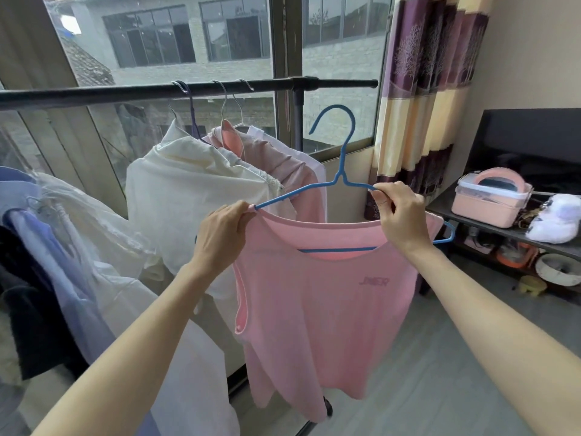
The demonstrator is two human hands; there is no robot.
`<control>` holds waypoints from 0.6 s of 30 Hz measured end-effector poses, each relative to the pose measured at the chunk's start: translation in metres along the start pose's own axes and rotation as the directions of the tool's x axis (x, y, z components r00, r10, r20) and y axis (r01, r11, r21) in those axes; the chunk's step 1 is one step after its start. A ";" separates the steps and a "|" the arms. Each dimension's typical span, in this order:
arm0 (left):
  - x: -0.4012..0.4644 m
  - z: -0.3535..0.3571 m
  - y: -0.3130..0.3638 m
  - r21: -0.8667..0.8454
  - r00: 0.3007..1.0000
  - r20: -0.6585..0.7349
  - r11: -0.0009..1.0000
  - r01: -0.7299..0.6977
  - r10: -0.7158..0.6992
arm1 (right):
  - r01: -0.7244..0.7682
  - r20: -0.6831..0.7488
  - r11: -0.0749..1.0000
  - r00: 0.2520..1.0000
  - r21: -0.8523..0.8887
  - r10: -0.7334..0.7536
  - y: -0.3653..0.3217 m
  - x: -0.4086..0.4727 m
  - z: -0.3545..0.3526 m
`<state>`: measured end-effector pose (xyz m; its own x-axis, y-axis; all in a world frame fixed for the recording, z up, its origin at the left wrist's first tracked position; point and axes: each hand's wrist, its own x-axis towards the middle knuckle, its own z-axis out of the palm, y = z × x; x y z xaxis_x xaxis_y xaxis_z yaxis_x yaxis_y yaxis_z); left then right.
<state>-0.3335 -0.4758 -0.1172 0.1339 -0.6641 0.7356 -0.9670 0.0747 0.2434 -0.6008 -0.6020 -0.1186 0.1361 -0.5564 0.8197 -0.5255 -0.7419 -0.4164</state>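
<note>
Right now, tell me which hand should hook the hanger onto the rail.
Probably right: the right hand pinches the hanger near its neck; the left hand holds the shirt at its shoulder.

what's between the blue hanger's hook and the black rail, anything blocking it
Nothing visible blocks it. The blue hanger has its hook just below the black rail, with open air between. The hung clothes crowd the rail further left, and the rack's upright post joins it close by.
</note>
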 end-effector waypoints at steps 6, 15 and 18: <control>0.004 -0.007 -0.016 -0.050 0.989 -0.063 0.990 0.130 -0.133 | -0.243 -0.059 0.966 0.969 -0.085 0.238 0.015 -0.013 -0.001; 0.004 -0.013 -0.026 -0.163 0.972 0.083 0.960 0.229 -0.218 | -0.203 0.089 0.961 0.971 -0.186 0.222 0.004 -0.008 0.005; 0.003 -0.018 -0.033 -0.205 0.956 0.192 0.944 0.259 -0.221 | -0.045 0.392 0.997 0.917 -0.069 0.068 -0.027 0.001 0.008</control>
<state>-0.2973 -0.4667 -0.1113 0.2998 -0.7943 0.5284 -0.8338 0.0510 0.5497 -0.5795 -0.5859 -0.1095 0.4185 -0.7078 0.5691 -0.5873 -0.6889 -0.4248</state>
